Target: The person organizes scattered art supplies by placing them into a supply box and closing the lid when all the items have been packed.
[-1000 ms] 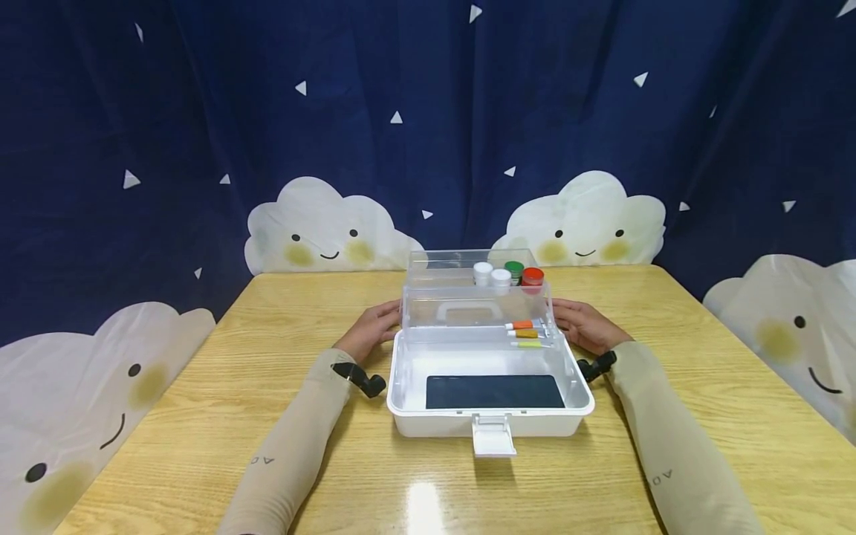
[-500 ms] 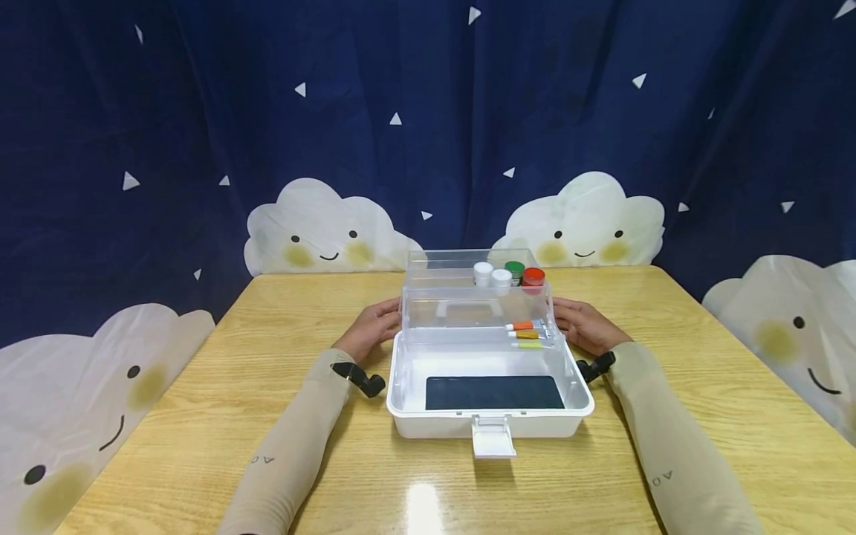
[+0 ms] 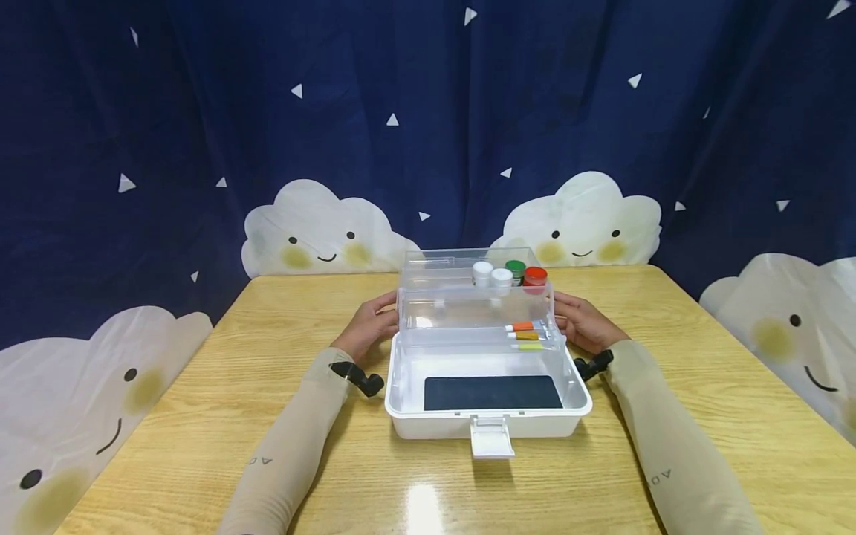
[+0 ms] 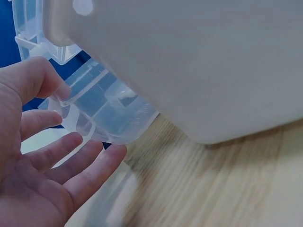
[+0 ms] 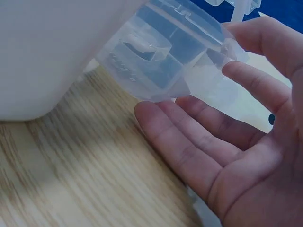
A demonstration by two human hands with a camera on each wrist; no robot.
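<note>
A white storage box (image 3: 548,426) stands open with its clear trays (image 3: 417,316) raised. Two white-lidded jars (image 3: 482,272), a green-lidded jar (image 3: 515,269) and a red-lidded jar (image 3: 535,276) stand in the upper tray. Below them lie three paint tubes (image 3: 524,336), orange, dark yellow and yellow-green. A flat dark rectangular object (image 3: 491,394) lies on the box floor. Behind the box, the clear lid (image 4: 125,120) hangs folded back. My left hand (image 3: 366,327) grips its left edge, thumb bent. My right hand (image 3: 588,327) holds the lid's right edge, thumb and index finger at the corner.
The box's white front latch (image 3: 491,440) hangs down over the wooden table (image 3: 321,461). Black wrist cameras (image 3: 364,380) sit close beside both box sides. A dark blue curtain (image 3: 428,148) with clouds and triangles surrounds the table.
The clear lid behind the trays has shifted slightly; its handle no longer shows through the lower tray. Both hands stay at its sides, the left slightly higher. The jars and tubes stay in the trays.
</note>
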